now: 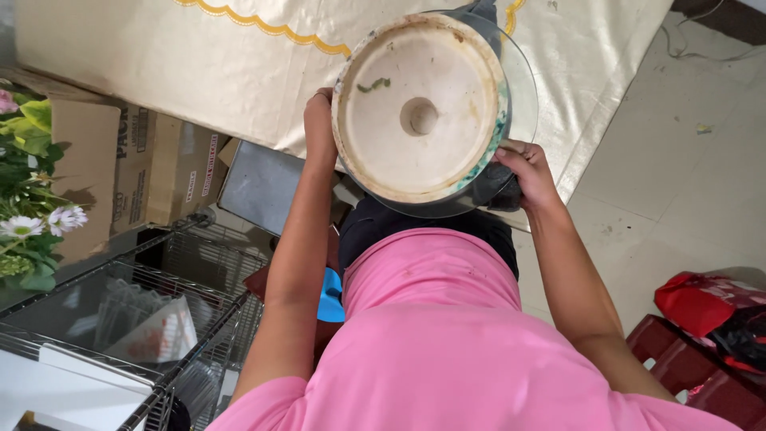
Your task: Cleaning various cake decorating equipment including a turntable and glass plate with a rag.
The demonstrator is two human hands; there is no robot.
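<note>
I hold a round ceramic pot (419, 108) upside down in front of me, its white base with a central drain hole facing the camera. A round clear glass plate (523, 88) lies behind the pot, its rim showing around the right side. My left hand (319, 120) grips the pot's left edge. On the lower right edge, my right hand (527, 172) grips the pot together with the glass plate. A small green leaf scrap (373, 84) sticks to the base.
A table with a cream cloth with gold scalloped trim (199, 56) stands ahead. Cardboard boxes (136, 172), flowers (28, 183) and a wire rack (175, 319) are on the left. Red stools (694, 367) with a red bag (710, 299) stand on the tiled floor at right.
</note>
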